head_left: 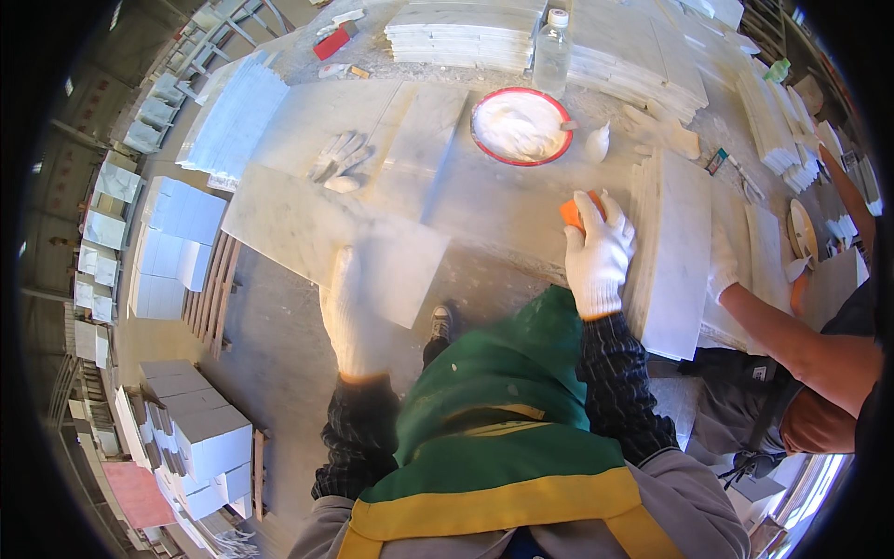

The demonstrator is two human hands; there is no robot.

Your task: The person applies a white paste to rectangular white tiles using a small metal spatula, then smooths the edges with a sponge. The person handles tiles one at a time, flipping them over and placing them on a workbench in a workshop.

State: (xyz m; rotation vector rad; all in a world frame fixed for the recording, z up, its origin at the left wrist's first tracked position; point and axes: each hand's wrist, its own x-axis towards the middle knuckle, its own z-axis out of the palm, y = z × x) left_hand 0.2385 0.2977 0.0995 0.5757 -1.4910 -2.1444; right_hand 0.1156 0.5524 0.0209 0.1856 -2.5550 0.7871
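Note:
A pale marble tile (pixel 391 256) lies at an angle, its near corner jutting past the work table's front edge. My left hand (pixel 349 321), in a white knit glove, grips its near edge; the thumb lies along the top and the other fingers are mostly hidden. In my right hand (pixel 598 256), also gloved, is an orange block (pixel 579 211), held closed between the fingers over the table, just left of a stack of marble tiles (pixel 670 252). Beyond, a red-rimmed bowl (pixel 477 140) holds white paste with a scraper at its right side.
An empty white glove (pixel 341 160) lies on tiles at the back left. A clear bottle (pixel 552 56) stands behind the bowl. Tile stacks (pixel 466 42) line the far side. At right, a co-worker's arm (pixel 792 335) reaches in. Boxes (pixel 200 429) stand on the floor at left.

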